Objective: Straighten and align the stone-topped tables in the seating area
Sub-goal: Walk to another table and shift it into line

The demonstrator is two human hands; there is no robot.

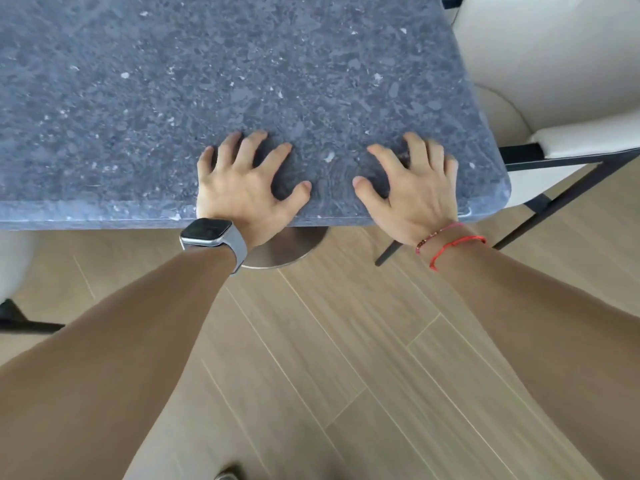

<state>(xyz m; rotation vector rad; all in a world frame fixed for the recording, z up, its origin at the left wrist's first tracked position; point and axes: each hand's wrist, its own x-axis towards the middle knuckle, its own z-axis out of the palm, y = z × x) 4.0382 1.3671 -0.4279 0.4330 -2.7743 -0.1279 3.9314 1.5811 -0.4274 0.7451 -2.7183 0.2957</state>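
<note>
Stone: grey-blue speckled top of the table (242, 81), filling the far half of the view; its near edge runs left to right and its near right corner is rounded.
Left hand (242, 181): laid palm-down on the top at the near edge, fingers spread wide, gripping nothing; a watch (207, 233) sits on the wrist.
Right hand (412, 188): likewise flat and splayed on the top, nearer the right corner, holding nothing; red bracelets (450, 242) circle the wrist.
Contact: both palms appear to press down on the stone, the heels of the hands overhanging the near edge.
Base (287, 247): round metal foot, partly visible beneath the near edge, resting on the wood floor (346, 375).
Chair (571, 81): pale, with dark legs, just beside the table's right edge; another pale seat shows at the near left.
Progress: judged mid-adjustment of this one table; whether it already sits square cannot be told, since no neighbouring table is in view.
Remaining: probably a final nudge here, then any other tables.
</note>
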